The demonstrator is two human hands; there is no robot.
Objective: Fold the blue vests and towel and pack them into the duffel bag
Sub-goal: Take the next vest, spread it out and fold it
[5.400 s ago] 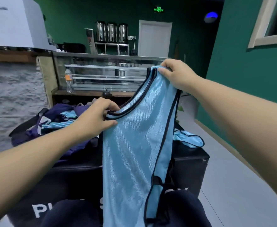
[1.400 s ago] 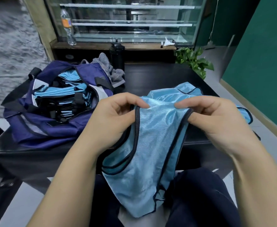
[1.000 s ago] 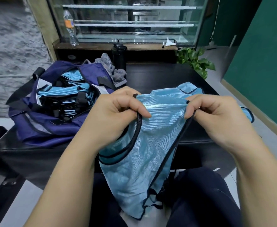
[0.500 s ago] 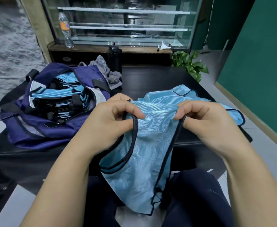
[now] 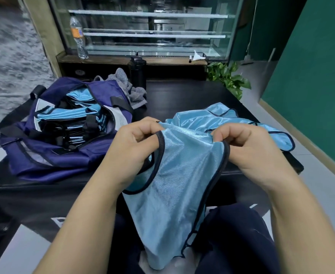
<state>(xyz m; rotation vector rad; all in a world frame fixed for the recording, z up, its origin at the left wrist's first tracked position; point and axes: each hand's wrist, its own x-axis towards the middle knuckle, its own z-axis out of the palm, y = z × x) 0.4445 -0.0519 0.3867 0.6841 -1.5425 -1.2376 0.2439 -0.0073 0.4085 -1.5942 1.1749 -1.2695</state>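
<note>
A light blue vest with black trim hangs from both hands over my lap, folded lengthwise. My left hand pinches its top left edge at the black binding. My right hand pinches the top right corner. Behind my hands, another blue vest lies crumpled on the black table. The open navy duffel bag sits on the table's left, with several folded blue vests stacked inside. A grey towel lies bunched behind the bag.
A black bottle stands at the table's back edge beside the towel. A glass display case with a plastic water bottle stands behind. A green plant is at the back right, and a green wall runs along the right.
The vest was held up high and open; it has come down to my lap. Since a second ago my hands have kept pinching its top edge, shifting only slightly.
</note>
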